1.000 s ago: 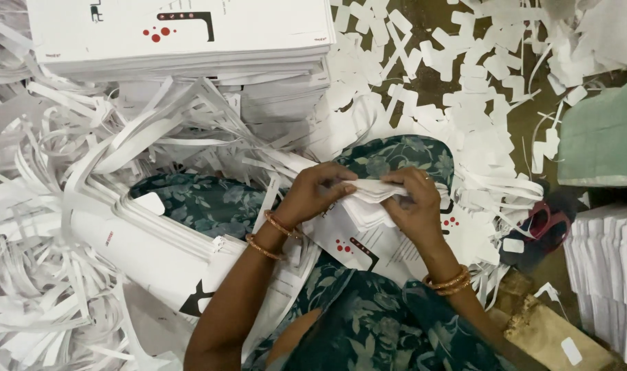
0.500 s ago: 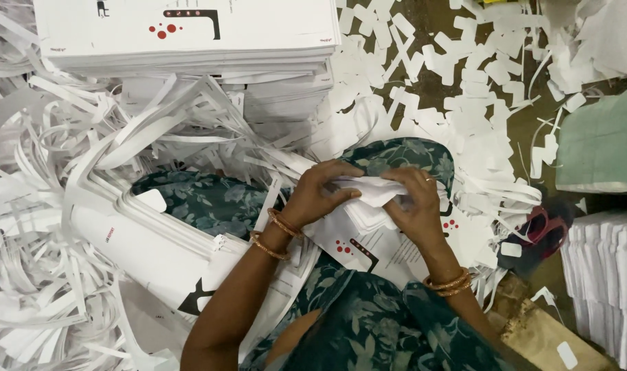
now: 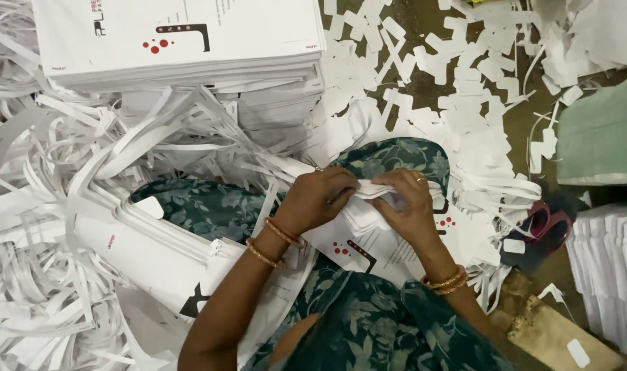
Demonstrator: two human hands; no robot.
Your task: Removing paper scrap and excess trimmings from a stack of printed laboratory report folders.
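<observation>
The floor (image 3: 512, 124) is littered with white paper offcuts and long strips (image 3: 45, 295). Over my lap, my left hand (image 3: 317, 199) and right hand (image 3: 409, 206) both have a closed grip on a small wad of folded paper (image 3: 372, 189), pinched between them. I judge it light, limp and easily torn, best held by the folded edge. Printed sheets (image 3: 368, 247) lie beneath; a tall stack (image 3: 183, 41) sits beyond.

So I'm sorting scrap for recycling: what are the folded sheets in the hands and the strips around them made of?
The folded sheets, held by the left hand and right hand, look like matte white printed paper or thin card, creasing sharply. The strips look like the same paper: thin, curling offcuts.
</observation>
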